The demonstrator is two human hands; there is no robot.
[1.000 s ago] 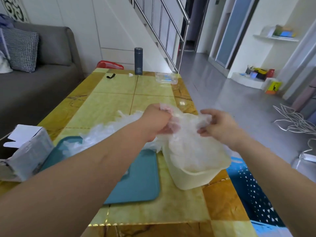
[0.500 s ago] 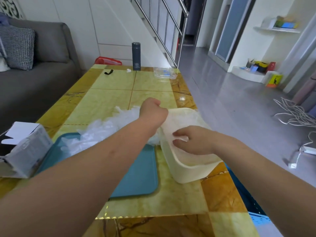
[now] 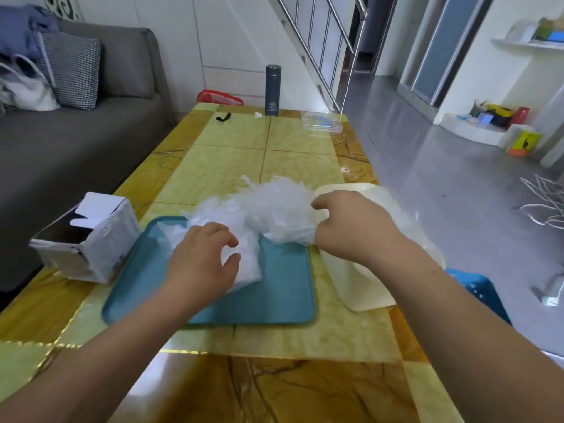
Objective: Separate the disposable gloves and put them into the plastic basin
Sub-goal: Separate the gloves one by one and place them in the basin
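My left hand (image 3: pixel 201 257) pinches a glove (image 3: pixel 247 270), right hand (image 3: pixel 351 227) grips the glove pile (image 3: pixel 274 206) by the basin (image 3: pixel 363 285), so I can peel one free

Crinkled clear plastic gloves (image 3: pixel 268 209), matt teal tray (image 3: pixel 274 288), glossy marbled table (image 3: pixel 232 154), cream plastic basin (image 3: pixel 360 288)

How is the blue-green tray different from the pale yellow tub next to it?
The tray is teal, flat and shallow; the basin is cream and deep, with tall walls. Much of the glove pile lies on the tray; the basin stands beside it. Both sit on the table.
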